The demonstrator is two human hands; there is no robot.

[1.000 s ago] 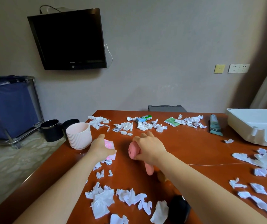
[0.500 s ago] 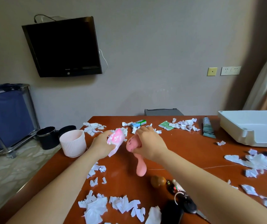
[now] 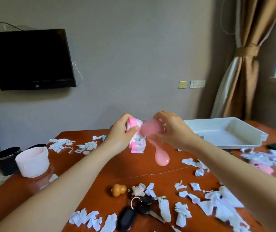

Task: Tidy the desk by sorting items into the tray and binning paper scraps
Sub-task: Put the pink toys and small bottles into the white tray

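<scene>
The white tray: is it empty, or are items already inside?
Empty, as far as seen: the white tray shows only bare floor; the right hand hides its left end.

- The brush (image 3: 162, 158) in my right hand (image 3: 175, 133) was plain soft pink.
- The packet (image 3: 137, 141) in my left hand (image 3: 120, 139) was pink with white and pale blue print.
- The paper scraps (image 3: 60, 144) were white.
- The tray (image 3: 217, 131) was white and the desk (image 3: 133, 171) reddish brown.
- The ribbed cup (image 3: 31, 162) was pale pink.
</scene>
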